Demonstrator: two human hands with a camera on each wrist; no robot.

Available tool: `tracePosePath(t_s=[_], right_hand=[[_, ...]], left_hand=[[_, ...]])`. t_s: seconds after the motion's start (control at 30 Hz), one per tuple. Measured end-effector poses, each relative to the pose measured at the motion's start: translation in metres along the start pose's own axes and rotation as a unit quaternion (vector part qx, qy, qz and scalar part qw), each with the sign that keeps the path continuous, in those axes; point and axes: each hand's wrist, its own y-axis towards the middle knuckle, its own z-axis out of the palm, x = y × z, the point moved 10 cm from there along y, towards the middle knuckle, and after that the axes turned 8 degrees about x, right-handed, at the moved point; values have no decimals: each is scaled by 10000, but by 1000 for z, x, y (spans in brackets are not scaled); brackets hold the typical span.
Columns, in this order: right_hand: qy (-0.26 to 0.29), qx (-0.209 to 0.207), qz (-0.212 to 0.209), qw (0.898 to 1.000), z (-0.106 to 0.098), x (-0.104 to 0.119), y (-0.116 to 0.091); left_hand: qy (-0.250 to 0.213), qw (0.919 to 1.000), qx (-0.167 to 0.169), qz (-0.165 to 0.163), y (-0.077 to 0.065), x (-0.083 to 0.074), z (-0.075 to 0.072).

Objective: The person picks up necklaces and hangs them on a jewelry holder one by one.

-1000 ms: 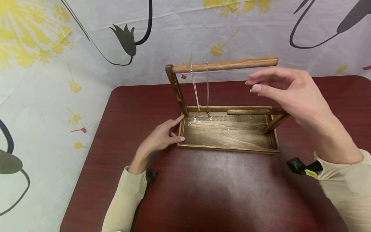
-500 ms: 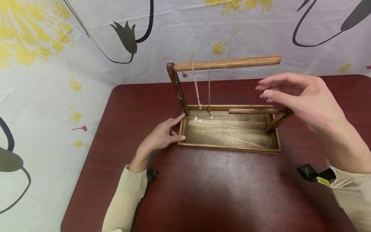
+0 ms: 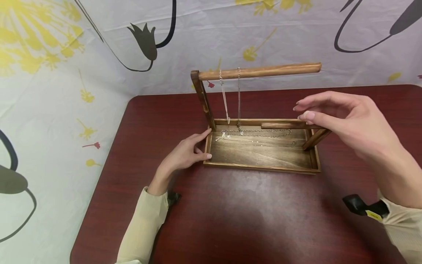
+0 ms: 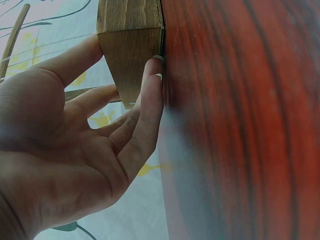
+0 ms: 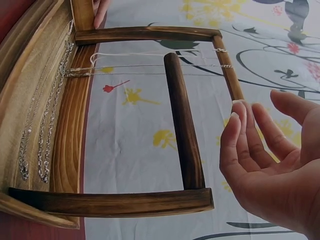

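Observation:
A wooden jewelry stand has a shallow tray (image 3: 257,157), a long upper bar (image 3: 280,69) and a shorter lower bar (image 3: 280,125). Two thin necklaces hang near the left end of the long bar, a pale one (image 3: 225,99) and a darker chain (image 3: 239,99). More chains (image 5: 50,135) lie in the tray. My left hand (image 3: 181,156) touches the tray's left end, its thumb and fingers spread along the end wall (image 4: 130,55). Nothing is in my right hand (image 3: 359,121), whose fingers are loosely bent beside the short bar's right end, overlapping it in the head view.
The stand sits on a dark red wood-grain table (image 3: 257,212) with rounded back corners. Behind and to the left hangs a white cloth (image 3: 197,36) printed with flowers. A black wrist camera (image 3: 356,205) sticks out below the right wrist.
My right hand has moved right and down, away from the long bar and toward the short bar's end. The left hand stays at the tray, and the necklaces hang as before.

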Motion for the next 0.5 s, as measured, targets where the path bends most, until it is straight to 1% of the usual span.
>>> tracePosePath(t_s=[0.13,0.37,0.5], right_hand=[[-4,37,6,10000,1,-4,-4],[-195,193,-50,9996,7,-9,-10],[-138,293,-54,9995,11,-13,-13]], left_hand=[[14,10000,3,0,1,1,0],[58,10000,1,-46,3,3,0],[79,9999,-9,-62,2,3,-1]])
